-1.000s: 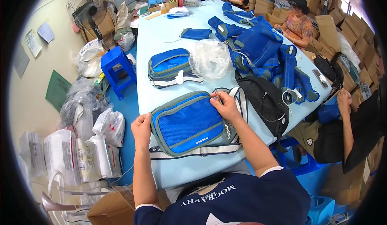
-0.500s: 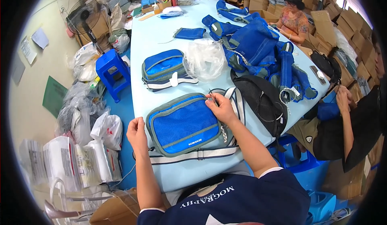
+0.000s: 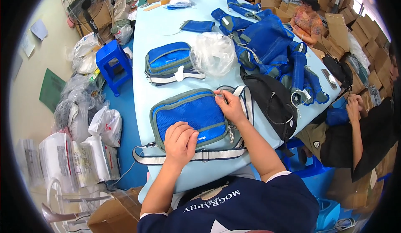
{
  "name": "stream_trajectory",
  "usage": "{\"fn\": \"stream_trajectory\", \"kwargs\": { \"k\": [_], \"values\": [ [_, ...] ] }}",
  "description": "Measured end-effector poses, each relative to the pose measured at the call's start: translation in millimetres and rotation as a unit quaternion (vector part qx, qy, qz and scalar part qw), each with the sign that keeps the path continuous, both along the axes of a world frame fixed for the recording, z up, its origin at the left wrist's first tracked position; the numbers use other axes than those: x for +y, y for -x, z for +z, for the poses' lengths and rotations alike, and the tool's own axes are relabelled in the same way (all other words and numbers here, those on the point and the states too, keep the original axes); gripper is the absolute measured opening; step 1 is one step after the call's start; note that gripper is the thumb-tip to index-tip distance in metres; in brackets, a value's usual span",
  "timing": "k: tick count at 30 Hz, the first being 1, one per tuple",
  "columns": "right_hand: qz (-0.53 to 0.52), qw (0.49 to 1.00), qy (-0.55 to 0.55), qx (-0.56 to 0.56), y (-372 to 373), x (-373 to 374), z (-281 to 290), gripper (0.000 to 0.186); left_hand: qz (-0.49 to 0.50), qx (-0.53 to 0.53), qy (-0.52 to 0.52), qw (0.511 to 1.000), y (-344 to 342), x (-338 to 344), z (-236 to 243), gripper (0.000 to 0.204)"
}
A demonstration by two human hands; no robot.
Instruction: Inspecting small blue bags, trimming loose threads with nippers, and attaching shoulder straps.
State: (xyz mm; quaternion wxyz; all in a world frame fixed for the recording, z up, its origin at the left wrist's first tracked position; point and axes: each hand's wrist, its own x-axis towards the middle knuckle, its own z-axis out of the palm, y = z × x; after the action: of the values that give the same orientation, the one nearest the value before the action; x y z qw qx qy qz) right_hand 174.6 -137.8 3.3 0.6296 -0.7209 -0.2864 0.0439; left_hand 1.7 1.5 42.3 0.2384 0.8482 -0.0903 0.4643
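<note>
A blue shoulder bag (image 3: 190, 115) with grey trim and a mesh front lies flat at the table's near edge. My left hand (image 3: 180, 143) is over its lower left part, fingers curled together; what they hold, if anything, is hidden. At the bag's upper right corner, my right hand (image 3: 230, 107) is closed round a small dark pointed tool, mostly covered by the fingers. A white-and-navy webbing strap (image 3: 190, 156) runs along the bag's near side and loops up at its right. A braided cord pull (image 3: 231, 133) hangs by the right side.
Beyond lie a second blue bag (image 3: 168, 57), a clear plastic bag (image 3: 214, 54) and a heap of blue mesh pieces (image 3: 267, 39). A black bag (image 3: 271, 101) sits to the right. A co-worker's hands (image 3: 355, 106) are at far right. A blue stool (image 3: 112, 64) stands left of the table.
My left hand has moved right, from beside the bag to over its front. My right hand has shifted slightly at the corner. The strap's left end now shows.
</note>
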Motion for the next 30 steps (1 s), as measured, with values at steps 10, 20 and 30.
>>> {"fn": "stream_trajectory", "kwargs": {
  "k": [10,20,30],
  "values": [
    [-0.013,1.0,-0.012,-0.02,-11,0,-12,0.024,-0.111,-0.007,-0.036,0.993,13,-26,-16,0.012],
    [-0.005,0.998,0.044,0.034,-21,9,-4,0.028,0.048,-0.116,0.15,0.981,19,40,-15,0.009],
    [0.0,0.995,0.098,0.011,-36,4,-12,0.031,0.114,0.193,0.327,0.918,36,104,-41,0.026]
  ]
}}
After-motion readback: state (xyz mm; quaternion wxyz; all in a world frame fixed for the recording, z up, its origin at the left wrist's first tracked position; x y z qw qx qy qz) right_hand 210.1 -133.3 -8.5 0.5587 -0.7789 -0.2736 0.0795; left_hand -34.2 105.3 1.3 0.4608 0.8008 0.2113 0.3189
